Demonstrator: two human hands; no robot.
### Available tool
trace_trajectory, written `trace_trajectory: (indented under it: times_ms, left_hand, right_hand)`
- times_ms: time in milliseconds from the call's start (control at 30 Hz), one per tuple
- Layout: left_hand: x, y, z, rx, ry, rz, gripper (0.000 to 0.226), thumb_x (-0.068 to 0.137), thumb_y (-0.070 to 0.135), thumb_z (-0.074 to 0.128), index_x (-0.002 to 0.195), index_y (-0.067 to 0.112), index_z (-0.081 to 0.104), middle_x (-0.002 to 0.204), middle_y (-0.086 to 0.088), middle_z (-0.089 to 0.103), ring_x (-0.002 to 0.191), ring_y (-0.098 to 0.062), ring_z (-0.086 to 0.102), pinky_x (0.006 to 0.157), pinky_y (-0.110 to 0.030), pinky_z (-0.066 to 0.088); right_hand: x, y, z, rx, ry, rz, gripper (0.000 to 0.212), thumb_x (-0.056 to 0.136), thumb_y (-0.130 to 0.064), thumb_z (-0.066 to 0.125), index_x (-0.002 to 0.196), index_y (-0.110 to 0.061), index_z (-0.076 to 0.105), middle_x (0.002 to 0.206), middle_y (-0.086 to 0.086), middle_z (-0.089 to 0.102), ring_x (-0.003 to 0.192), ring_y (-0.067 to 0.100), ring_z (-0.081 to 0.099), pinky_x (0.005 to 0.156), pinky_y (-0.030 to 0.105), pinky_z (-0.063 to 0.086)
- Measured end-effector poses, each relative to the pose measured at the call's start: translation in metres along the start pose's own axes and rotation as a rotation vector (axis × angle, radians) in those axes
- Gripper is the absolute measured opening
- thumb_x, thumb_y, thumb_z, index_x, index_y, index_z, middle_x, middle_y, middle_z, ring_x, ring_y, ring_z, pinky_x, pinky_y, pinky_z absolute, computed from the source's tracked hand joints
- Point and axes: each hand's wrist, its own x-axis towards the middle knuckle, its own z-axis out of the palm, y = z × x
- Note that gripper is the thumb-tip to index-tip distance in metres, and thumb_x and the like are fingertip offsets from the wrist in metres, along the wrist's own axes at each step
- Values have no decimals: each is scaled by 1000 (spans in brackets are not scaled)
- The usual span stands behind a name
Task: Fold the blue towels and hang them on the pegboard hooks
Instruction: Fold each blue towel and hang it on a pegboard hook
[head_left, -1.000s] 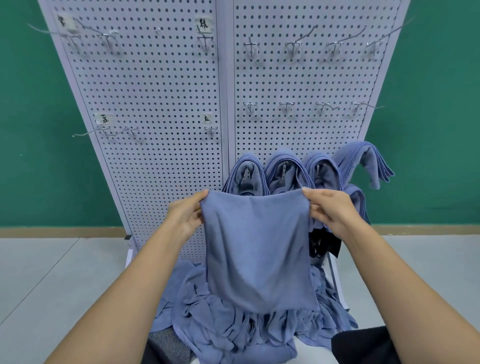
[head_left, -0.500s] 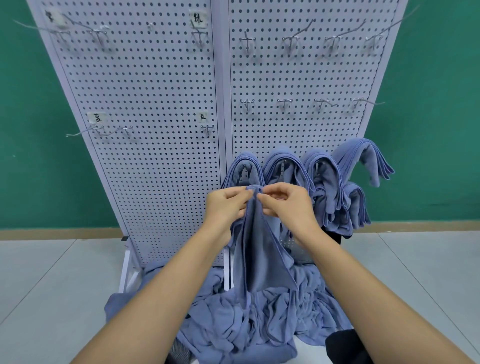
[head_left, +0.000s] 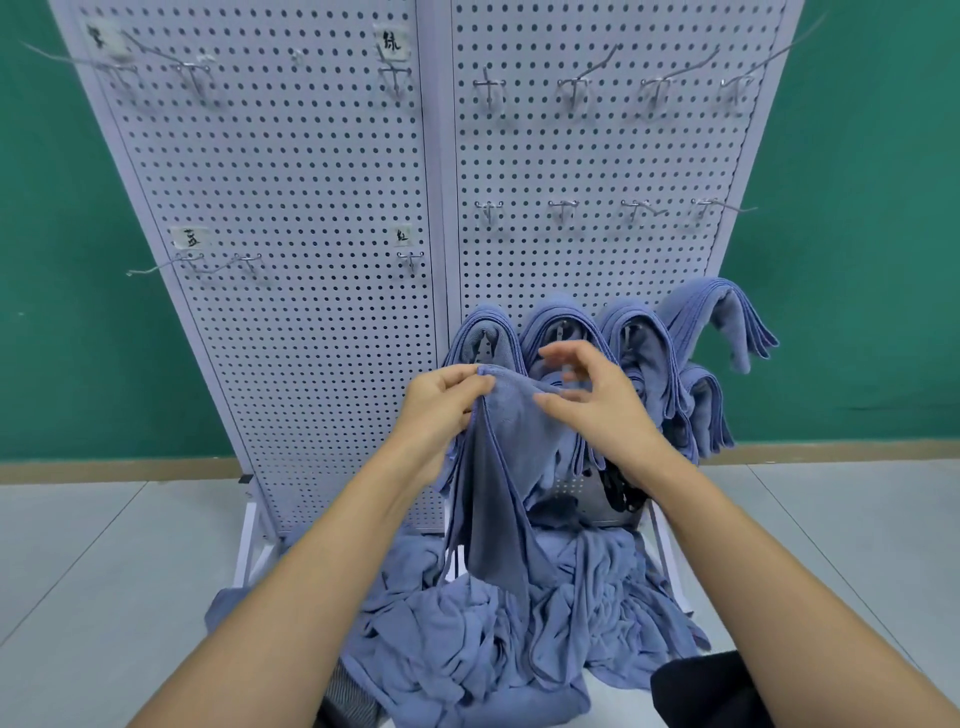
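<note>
My left hand (head_left: 441, 410) pinches the top corners of a blue towel (head_left: 498, 478) that hangs folded in half in front of the pegboard (head_left: 322, 218). To its right, my right hand (head_left: 592, 400) has its fingers spread and relaxed, touching the towel's upper fold without gripping it. Several folded blue towels (head_left: 644, 358) hang on the lowest row of hooks on the right panel, just behind my hands. Below lies a heap of loose blue towels (head_left: 493, 639) at the board's foot.
Bare metal hooks (head_left: 566, 208) line the middle and top rows of the right panel, and a few hooks (head_left: 244, 262) with paper labels sit on the left panel. Green wall behind, pale tiled floor (head_left: 93, 561) around. A dark object (head_left: 696, 686) lies at the lower right.
The towel, held spread wide by both hands, was folded in half as the hands came together. My right hand has now let go and opened; my left hand keeps both corners.
</note>
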Motion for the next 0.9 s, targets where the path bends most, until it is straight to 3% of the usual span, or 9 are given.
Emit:
trace_trajectory:
  times_ms: [67, 133, 200, 267, 367, 433, 567, 733, 900]
  left_hand:
    - [1, 2, -4, -39, -104, 6, 13, 91, 9, 58, 95, 10, 70, 68, 2, 57, 55, -5, 47, 69, -25, 43]
    - [4, 1, -9, -65, -162, 10, 14, 93, 8, 55, 97, 9, 68, 76, 1, 63, 61, -5, 54, 71, -23, 45]
    - [7, -2, -15, -40, -158, 1, 15, 93, 9, 54, 96, 11, 68, 79, 0, 61, 66, -8, 51, 71, -24, 43]
    - [10, -6, -22, 13, -121, -18, 15, 94, 10, 53, 96, 13, 68, 77, 1, 56, 69, -10, 47, 73, -25, 43]
    - [14, -11, -25, 21, -120, -48, 16, 95, 11, 51, 100, 13, 67, 90, -7, 54, 84, -17, 47, 86, -29, 47]
    - [13, -13, -21, 3, -153, -35, 17, 97, 10, 49, 100, 14, 65, 93, -9, 55, 86, -18, 48, 86, -29, 48]
    - [9, -14, -9, 15, -273, -8, 17, 99, 11, 46, 101, 14, 63, 89, 0, 65, 81, -10, 58, 81, -27, 48]
    - [12, -17, -2, 11, -88, 26, 12, 96, 16, 55, 105, 15, 62, 86, 3, 66, 69, -2, 61, 61, -16, 47]
    - [9, -28, -3, -61, 67, -24, 16, 90, 18, 65, 105, 19, 61, 93, 2, 66, 86, -10, 61, 84, -25, 50]
  right_hand:
    - [4, 9, -8, -235, -86, -77, 52, 79, -30, 74, 126, -32, 51, 130, -15, 46, 123, 10, 34, 99, 26, 33]
    - [8, 18, -10, -272, -191, -44, 49, 74, -45, 76, 117, -35, 55, 125, -15, 52, 120, 8, 38, 98, 29, 33]
    - [8, 20, -9, -235, -237, -21, 25, 77, -42, 75, 92, -26, 64, 96, -9, 65, 92, 6, 55, 81, 28, 43]
    - [9, 19, -9, -233, -191, -64, 17, 84, -34, 71, 80, -19, 65, 77, -7, 64, 71, 5, 57, 67, 26, 44]
    - [10, 17, -10, -283, -108, -110, 16, 85, -34, 68, 81, -19, 66, 79, -6, 67, 77, 9, 61, 72, 34, 49]
    - [10, 15, -12, -328, -110, -93, 17, 82, -41, 69, 85, -24, 66, 84, -8, 68, 82, 10, 62, 78, 39, 52]
    - [6, 12, -13, -502, -168, -65, 26, 77, -55, 68, 94, -36, 62, 88, -16, 65, 85, 6, 58, 74, 31, 46]
    - [11, 13, -6, -405, -98, -90, 18, 85, -44, 63, 75, -30, 60, 71, -9, 62, 68, 10, 55, 69, 38, 48]
    - [16, 0, -16, -150, -38, 26, 19, 87, -30, 66, 75, -16, 65, 68, 4, 59, 63, 8, 49, 60, 17, 39]
